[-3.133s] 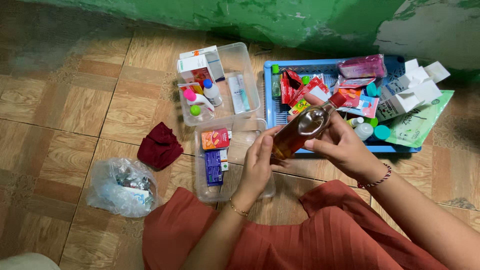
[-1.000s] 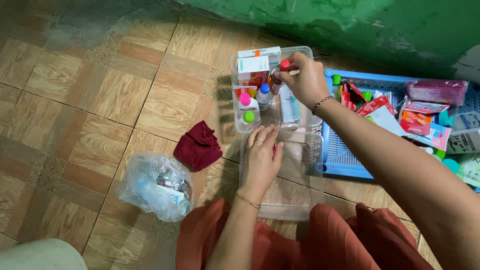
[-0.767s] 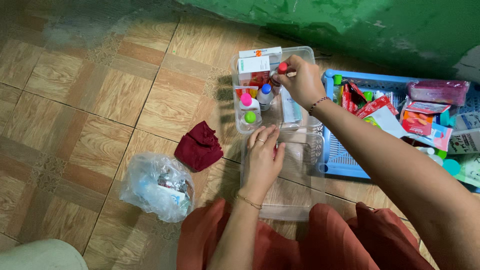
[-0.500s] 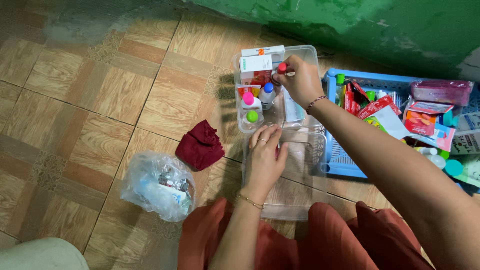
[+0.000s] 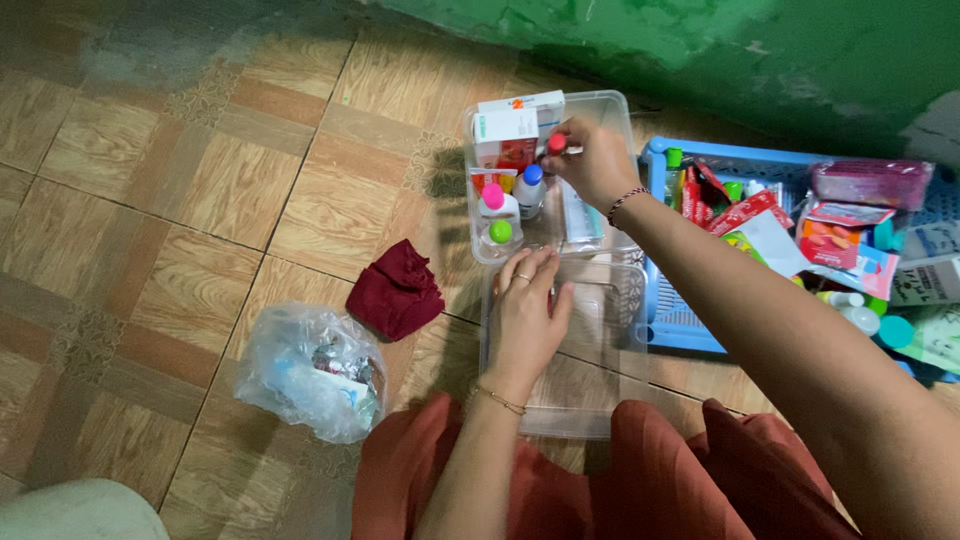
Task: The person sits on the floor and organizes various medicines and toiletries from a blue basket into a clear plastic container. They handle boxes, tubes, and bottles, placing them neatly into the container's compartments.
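My right hand [image 5: 592, 163] reaches into the far clear plastic container [image 5: 478, 243] and pinches a small bottle with a red cap [image 5: 556, 144]. Next to it in that container stand small bottles with pink [image 5: 493, 197], blue [image 5: 533, 176] and green [image 5: 500, 231] caps, plus white and red medicine boxes [image 5: 508, 128]. My left hand [image 5: 525, 318] rests flat, fingers apart, inside the near clear container [image 5: 625, 300], which lies between my knees and the far one.
A blue plastic basket [image 5: 678, 320] at the right holds several packets, sachets and small bottles. A dark red cloth [image 5: 396, 289] and a knotted clear plastic bag [image 5: 308, 370] of small items lie on the tiled floor at the left. A green wall runs behind.
Three seconds ago both hands held a brown bottle over the basket. Since then my right hand has gone into the far container with a red-capped bottle and my left lies in the near one.
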